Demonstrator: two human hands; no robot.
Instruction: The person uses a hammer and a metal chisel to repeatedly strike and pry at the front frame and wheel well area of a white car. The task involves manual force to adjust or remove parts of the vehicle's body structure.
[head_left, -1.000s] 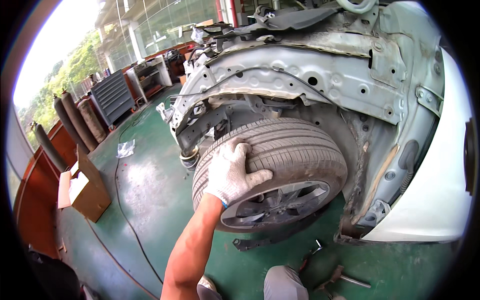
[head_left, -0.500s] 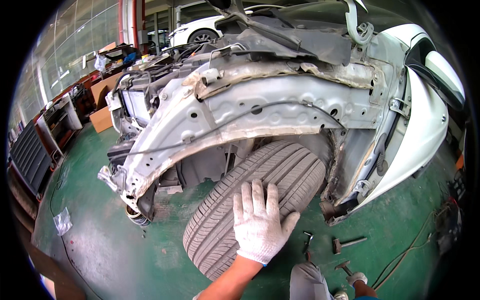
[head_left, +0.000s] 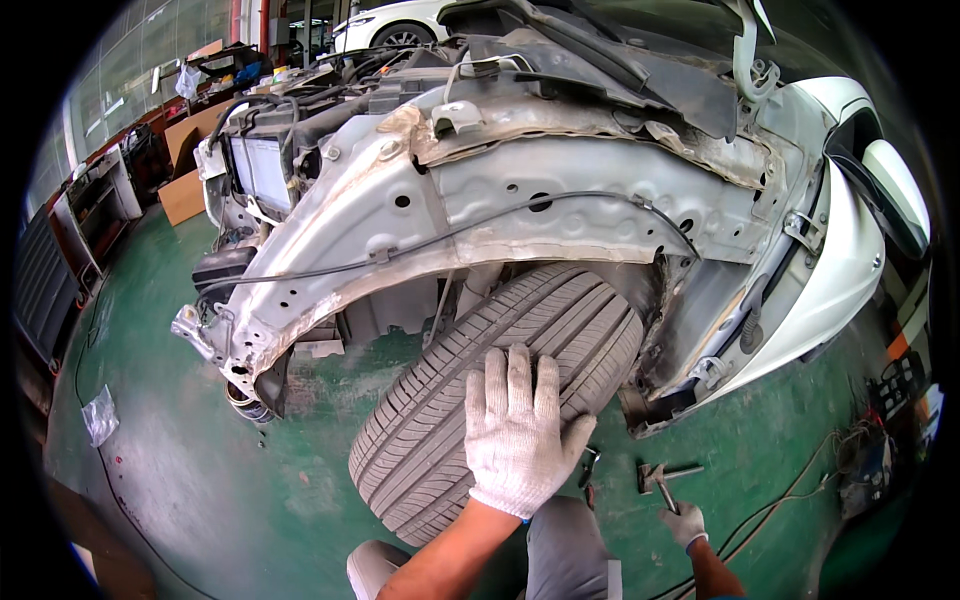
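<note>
My left hand [head_left: 518, 425], in a white knit glove, lies flat on the tread of a black tire [head_left: 430, 430] with its fingers stretched out. The tire stands at an angle under the bare wheel arch [head_left: 330, 255] of a white car. Lower right, my gloved right hand [head_left: 684, 524] is wrapped round the handle of a hammer [head_left: 669, 496]. In the picture, that hammer's head overlaps a second hammer [head_left: 688, 470] lying on the floor. A small tool with a dark shaft and reddish end [head_left: 590, 478] lies between the tire and the hammers.
An open white door [head_left: 810, 290] with a side mirror [head_left: 890, 190] stands at the right. Cables [head_left: 775, 510] run across the green floor near a dark boxy device [head_left: 868, 475]. A clear plastic bag [head_left: 100, 416] lies far left, before a grey tool cabinet [head_left: 45, 285].
My right hand has brought the hammer up and left, over the one on the floor. My left hand stays on the tire. The view has shifted, and my legs show more.
</note>
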